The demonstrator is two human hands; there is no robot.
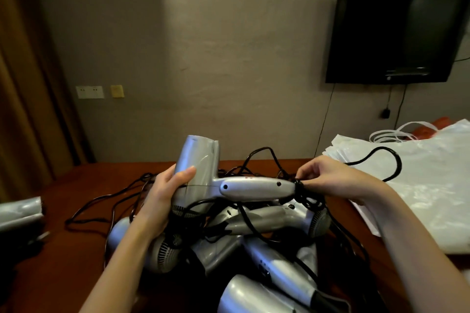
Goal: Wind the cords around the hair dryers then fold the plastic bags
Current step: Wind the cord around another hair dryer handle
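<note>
Silver plastic hair dryer [239, 185] was held above pile on dark wooden table [76, 185]; rigid, light, smooth shell (likely slippery), best gripped at barrel. Thin black rubber cord [301, 192] limp, springy, prone to uncoil. Left hand [165, 193] wrapped barrel, thumb across it. Right hand [328, 178] pinched cord at handle end, few coils there. White plastic bags [419, 185] lay stacked, right.

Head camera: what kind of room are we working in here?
Probably a hotel or guest room. A flat television hangs on the plain wall, brown curtains hang at the left, and the wooden table holds a pile of identical silver hair dryers.
</note>
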